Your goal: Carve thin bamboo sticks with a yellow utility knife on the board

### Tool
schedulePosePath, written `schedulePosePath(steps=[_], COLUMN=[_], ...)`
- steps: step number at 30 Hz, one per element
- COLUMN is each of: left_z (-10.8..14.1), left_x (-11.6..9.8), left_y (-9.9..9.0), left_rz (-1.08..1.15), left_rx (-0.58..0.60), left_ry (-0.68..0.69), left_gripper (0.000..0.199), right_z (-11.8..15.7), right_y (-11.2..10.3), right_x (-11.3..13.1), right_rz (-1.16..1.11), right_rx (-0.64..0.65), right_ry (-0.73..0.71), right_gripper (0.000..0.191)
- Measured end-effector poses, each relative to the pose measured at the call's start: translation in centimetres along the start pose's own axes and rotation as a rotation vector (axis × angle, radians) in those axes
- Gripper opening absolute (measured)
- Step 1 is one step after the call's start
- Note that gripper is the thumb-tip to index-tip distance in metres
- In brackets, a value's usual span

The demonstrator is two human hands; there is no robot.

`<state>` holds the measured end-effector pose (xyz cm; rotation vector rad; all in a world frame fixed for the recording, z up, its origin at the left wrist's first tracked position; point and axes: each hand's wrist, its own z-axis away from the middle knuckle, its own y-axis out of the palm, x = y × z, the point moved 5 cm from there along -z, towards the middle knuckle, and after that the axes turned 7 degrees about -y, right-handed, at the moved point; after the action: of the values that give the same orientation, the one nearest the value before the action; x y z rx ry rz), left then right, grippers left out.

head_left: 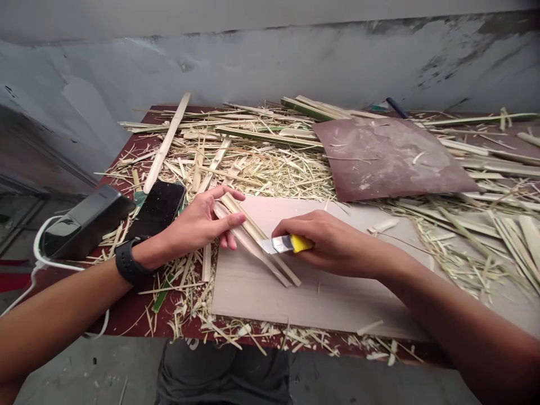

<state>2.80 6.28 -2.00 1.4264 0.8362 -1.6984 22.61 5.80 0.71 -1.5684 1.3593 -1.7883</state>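
My left hand (215, 219) grips pale bamboo strips (248, 236) between thumb and fingers, their lower ends slanting down to the right over a wooden board (329, 304). Closed around a yellow utility knife (300, 243) is my right hand (320, 239). The knife's blade points left and lies against the strips, or very close to them, below my left thumb. Part of the knife's handle is hidden inside my right palm.
Bamboo shavings (287, 174) and split strips cover much of the dark red table (185, 320). A brown sheet (388, 157) lies at the back right. Left of my left hand are a black phone (162, 202) and a dark box-shaped device (86, 222) with a white cable (40, 242).
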Motion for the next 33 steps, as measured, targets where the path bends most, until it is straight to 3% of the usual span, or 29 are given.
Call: schedulePosePath(steps=[33], left_z=[-0.13], left_x=[0.36], left_y=[0.19], left_rz=[-0.024], left_rx=[0.028], left_ry=[-0.046], left_gripper=[0.027], right_z=[-0.05], right_y=[0.21], right_x=[0.25], right_rz=[0.023], right_rx=[0.010], right_ry=[0.008], right_gripper=[0.020])
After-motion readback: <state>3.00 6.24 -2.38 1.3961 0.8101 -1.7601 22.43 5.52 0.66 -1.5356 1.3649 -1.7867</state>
